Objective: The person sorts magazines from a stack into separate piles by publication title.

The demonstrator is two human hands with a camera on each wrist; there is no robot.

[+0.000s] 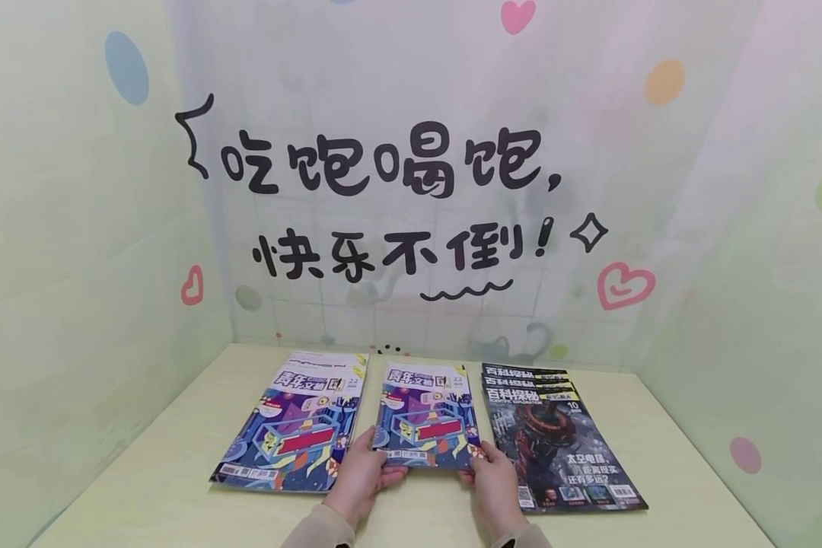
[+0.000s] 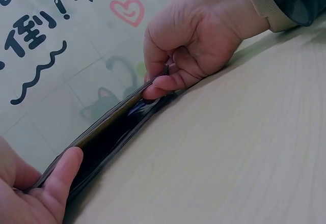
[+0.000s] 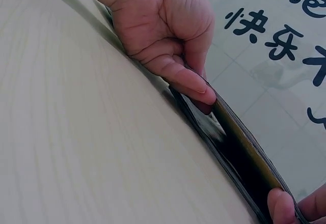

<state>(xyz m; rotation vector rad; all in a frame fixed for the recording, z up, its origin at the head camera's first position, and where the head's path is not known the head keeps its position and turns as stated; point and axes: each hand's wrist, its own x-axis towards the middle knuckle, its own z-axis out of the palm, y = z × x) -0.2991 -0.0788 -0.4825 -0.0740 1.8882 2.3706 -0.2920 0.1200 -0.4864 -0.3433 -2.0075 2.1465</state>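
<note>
In the head view, a purple, illustrated magazine [image 1: 426,415] is in the middle of the table, between both hands. My left hand [image 1: 361,476] pinches its near left corner, and my right hand [image 1: 495,481] pinches the near right one. Each thumb is on top, with fingers curled under. From the left wrist view, the near edge of the held magazine [image 2: 109,113] is raised, and a dark gap separates it from a lower layer [image 2: 109,150] close to the table. The right wrist view shows the same gap below the raised edge [image 3: 244,137].
To the left lies a stack of magazines [image 1: 291,430] with the same purple cover. On the right, several dark magazines [image 1: 555,441] overlap, their titles fanned at the top. The pale wooden table [image 1: 144,495] meets printed fabric walls [image 1: 411,320] at the back and sides.
</note>
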